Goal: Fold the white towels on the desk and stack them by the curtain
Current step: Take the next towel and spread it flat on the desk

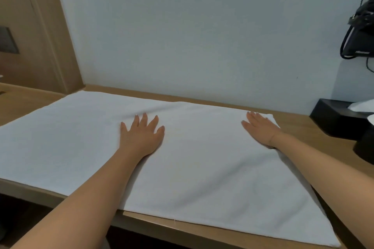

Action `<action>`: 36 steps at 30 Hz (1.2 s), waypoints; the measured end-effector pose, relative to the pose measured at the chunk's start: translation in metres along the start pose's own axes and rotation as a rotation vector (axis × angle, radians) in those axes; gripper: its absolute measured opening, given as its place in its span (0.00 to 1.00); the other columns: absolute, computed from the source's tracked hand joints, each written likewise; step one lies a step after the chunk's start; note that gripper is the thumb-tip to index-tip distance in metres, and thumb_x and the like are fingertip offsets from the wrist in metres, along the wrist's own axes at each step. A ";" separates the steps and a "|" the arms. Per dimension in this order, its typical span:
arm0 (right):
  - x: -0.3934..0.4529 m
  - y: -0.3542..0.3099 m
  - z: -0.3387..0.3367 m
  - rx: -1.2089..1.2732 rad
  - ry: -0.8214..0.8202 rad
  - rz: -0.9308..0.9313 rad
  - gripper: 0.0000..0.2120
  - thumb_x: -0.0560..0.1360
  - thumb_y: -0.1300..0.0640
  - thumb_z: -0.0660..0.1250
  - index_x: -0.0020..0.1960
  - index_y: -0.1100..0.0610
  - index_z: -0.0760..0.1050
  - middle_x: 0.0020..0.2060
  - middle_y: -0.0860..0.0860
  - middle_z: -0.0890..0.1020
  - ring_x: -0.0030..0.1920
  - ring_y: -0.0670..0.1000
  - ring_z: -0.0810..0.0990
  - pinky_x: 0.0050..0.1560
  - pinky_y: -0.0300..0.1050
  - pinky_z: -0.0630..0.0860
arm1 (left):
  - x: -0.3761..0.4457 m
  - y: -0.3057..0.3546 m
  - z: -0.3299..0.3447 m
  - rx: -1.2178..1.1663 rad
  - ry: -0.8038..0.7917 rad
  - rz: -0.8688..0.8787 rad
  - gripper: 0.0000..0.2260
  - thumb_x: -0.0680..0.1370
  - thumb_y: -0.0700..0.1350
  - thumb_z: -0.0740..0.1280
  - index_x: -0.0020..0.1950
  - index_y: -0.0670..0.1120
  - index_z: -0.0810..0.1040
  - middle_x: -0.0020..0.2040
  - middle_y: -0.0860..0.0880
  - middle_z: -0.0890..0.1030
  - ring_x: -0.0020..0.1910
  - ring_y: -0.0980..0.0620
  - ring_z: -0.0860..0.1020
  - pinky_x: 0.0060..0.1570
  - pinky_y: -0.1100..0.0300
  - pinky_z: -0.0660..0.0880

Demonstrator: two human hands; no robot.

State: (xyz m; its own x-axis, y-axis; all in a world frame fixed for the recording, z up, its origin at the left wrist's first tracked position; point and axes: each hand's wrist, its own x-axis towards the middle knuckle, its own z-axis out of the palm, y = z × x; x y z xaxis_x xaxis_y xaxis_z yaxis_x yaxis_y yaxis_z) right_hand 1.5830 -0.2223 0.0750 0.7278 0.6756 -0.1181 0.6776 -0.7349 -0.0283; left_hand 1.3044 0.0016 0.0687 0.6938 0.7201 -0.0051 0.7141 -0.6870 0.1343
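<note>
Head view: towel (192,168) beneath both flat hands

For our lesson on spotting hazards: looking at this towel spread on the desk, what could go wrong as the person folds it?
1. The towel overhangs the near edge of the desk, so it might slide off once the flat left hand and right hand lift.
2. The black box sits close to the right corner; a fold swept that way could knock it.

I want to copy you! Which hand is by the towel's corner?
The right hand, flat by the white towel's far right corner. The left hand presses its middle.
</note>
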 end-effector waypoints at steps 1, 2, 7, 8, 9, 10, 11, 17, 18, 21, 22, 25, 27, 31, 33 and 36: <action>-0.002 0.006 0.000 -0.009 0.010 0.014 0.28 0.84 0.46 0.41 0.79 0.57 0.41 0.79 0.53 0.41 0.78 0.53 0.41 0.76 0.51 0.42 | -0.001 0.000 -0.001 0.001 -0.006 0.001 0.26 0.82 0.60 0.41 0.80 0.58 0.46 0.81 0.50 0.43 0.79 0.49 0.42 0.74 0.39 0.40; -0.002 0.010 0.001 -0.024 0.024 0.023 0.28 0.83 0.46 0.41 0.79 0.56 0.42 0.79 0.53 0.42 0.78 0.53 0.41 0.76 0.52 0.43 | -0.001 0.000 -0.002 0.000 -0.014 -0.002 0.26 0.82 0.60 0.41 0.80 0.57 0.46 0.81 0.50 0.43 0.79 0.49 0.41 0.74 0.39 0.40; -0.005 0.011 0.002 0.040 0.057 0.082 0.32 0.82 0.40 0.42 0.79 0.56 0.42 0.78 0.56 0.42 0.78 0.55 0.42 0.76 0.50 0.40 | -0.010 0.030 -0.014 0.034 0.033 0.001 0.23 0.84 0.52 0.46 0.79 0.49 0.54 0.81 0.45 0.47 0.79 0.49 0.45 0.73 0.35 0.40; -0.005 0.011 0.001 0.051 0.047 0.075 0.32 0.82 0.40 0.42 0.79 0.57 0.42 0.78 0.56 0.42 0.78 0.55 0.41 0.76 0.50 0.40 | -0.016 0.047 -0.018 0.024 0.088 0.054 0.22 0.84 0.51 0.48 0.78 0.49 0.57 0.81 0.46 0.49 0.79 0.50 0.46 0.73 0.37 0.41; -0.006 0.010 -0.001 0.066 0.040 0.070 0.32 0.82 0.40 0.42 0.79 0.57 0.42 0.78 0.57 0.42 0.78 0.55 0.41 0.76 0.50 0.40 | -0.022 0.065 -0.021 -0.006 0.138 0.125 0.22 0.84 0.51 0.49 0.78 0.50 0.58 0.81 0.47 0.50 0.79 0.51 0.47 0.74 0.39 0.41; -0.007 0.011 -0.002 0.103 0.032 0.074 0.32 0.82 0.41 0.42 0.79 0.58 0.43 0.78 0.57 0.42 0.78 0.55 0.41 0.76 0.51 0.41 | -0.029 0.084 -0.024 -0.044 0.165 0.205 0.22 0.84 0.52 0.50 0.78 0.51 0.58 0.81 0.48 0.51 0.79 0.52 0.47 0.75 0.42 0.42; -0.011 0.012 -0.005 0.133 0.031 0.076 0.30 0.83 0.43 0.42 0.79 0.59 0.46 0.78 0.58 0.44 0.78 0.57 0.43 0.76 0.52 0.43 | -0.037 0.102 -0.026 -0.076 0.158 0.283 0.23 0.84 0.54 0.50 0.79 0.52 0.57 0.81 0.49 0.50 0.79 0.52 0.47 0.76 0.44 0.43; -0.098 0.009 -0.012 0.175 0.033 -0.128 0.27 0.84 0.48 0.45 0.79 0.60 0.47 0.79 0.54 0.45 0.78 0.54 0.42 0.77 0.48 0.43 | -0.061 0.129 0.010 0.003 -0.102 0.400 0.27 0.83 0.60 0.44 0.80 0.54 0.44 0.81 0.50 0.41 0.79 0.51 0.40 0.76 0.45 0.39; -0.118 0.006 -0.009 0.164 0.002 -0.182 0.29 0.84 0.46 0.45 0.79 0.58 0.44 0.79 0.51 0.43 0.78 0.50 0.40 0.75 0.45 0.40 | -0.062 0.128 0.014 -0.002 -0.093 0.397 0.27 0.83 0.60 0.43 0.80 0.55 0.44 0.81 0.50 0.41 0.79 0.52 0.40 0.76 0.45 0.39; -0.145 0.012 0.008 0.107 -0.030 -0.227 0.32 0.81 0.39 0.43 0.79 0.51 0.39 0.78 0.45 0.40 0.77 0.46 0.39 0.74 0.42 0.38 | -0.060 0.127 0.017 0.003 -0.067 0.401 0.27 0.82 0.61 0.43 0.80 0.56 0.44 0.81 0.51 0.41 0.79 0.52 0.40 0.76 0.46 0.39; -0.145 0.016 0.012 0.084 -0.016 -0.219 0.32 0.80 0.37 0.43 0.79 0.49 0.39 0.78 0.45 0.40 0.77 0.46 0.38 0.75 0.44 0.38 | -0.059 0.126 0.017 0.001 -0.064 0.405 0.27 0.82 0.62 0.43 0.80 0.56 0.44 0.81 0.51 0.42 0.79 0.52 0.40 0.76 0.47 0.39; -0.144 0.026 0.009 0.075 -0.026 -0.157 0.32 0.81 0.38 0.42 0.79 0.49 0.39 0.78 0.46 0.40 0.77 0.48 0.38 0.76 0.48 0.40 | -0.059 0.124 0.018 -0.009 -0.067 0.402 0.27 0.82 0.62 0.43 0.80 0.56 0.46 0.81 0.51 0.43 0.79 0.51 0.42 0.76 0.46 0.41; -0.144 0.031 0.008 0.073 -0.023 -0.140 0.31 0.82 0.39 0.42 0.79 0.51 0.38 0.78 0.48 0.40 0.78 0.49 0.39 0.77 0.49 0.41 | -0.061 0.124 0.013 -0.053 -0.077 0.418 0.26 0.83 0.60 0.44 0.80 0.54 0.49 0.81 0.50 0.45 0.79 0.51 0.44 0.76 0.46 0.42; -0.163 0.036 0.003 0.195 0.057 -0.263 0.31 0.81 0.38 0.46 0.79 0.46 0.39 0.78 0.42 0.43 0.78 0.45 0.43 0.77 0.47 0.43 | -0.091 0.116 -0.012 -0.480 -0.154 0.504 0.21 0.84 0.55 0.53 0.77 0.55 0.63 0.78 0.54 0.61 0.76 0.53 0.61 0.75 0.53 0.56; -0.188 0.034 0.001 0.322 0.007 -0.385 0.31 0.79 0.35 0.50 0.77 0.38 0.40 0.76 0.33 0.42 0.76 0.40 0.42 0.76 0.44 0.43 | -0.114 0.108 -0.021 -0.537 -0.162 0.572 0.19 0.82 0.56 0.58 0.72 0.56 0.70 0.72 0.56 0.71 0.70 0.57 0.69 0.71 0.56 0.64; -0.225 0.027 0.000 0.317 -0.073 -0.523 0.31 0.77 0.33 0.53 0.76 0.34 0.45 0.73 0.27 0.40 0.73 0.32 0.38 0.72 0.34 0.39 | -0.145 0.096 -0.024 -0.393 -0.209 0.687 0.24 0.75 0.65 0.60 0.69 0.59 0.73 0.72 0.61 0.69 0.69 0.63 0.67 0.72 0.60 0.62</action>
State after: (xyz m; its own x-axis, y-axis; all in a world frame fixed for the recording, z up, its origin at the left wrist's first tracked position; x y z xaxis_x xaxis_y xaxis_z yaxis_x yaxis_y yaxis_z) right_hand 1.4374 -0.3940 0.1003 0.2907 0.9538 -0.0762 0.8701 -0.2967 -0.3936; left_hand 1.2702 -0.1660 0.1064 0.9955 0.0915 0.0256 0.0656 -0.8566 0.5117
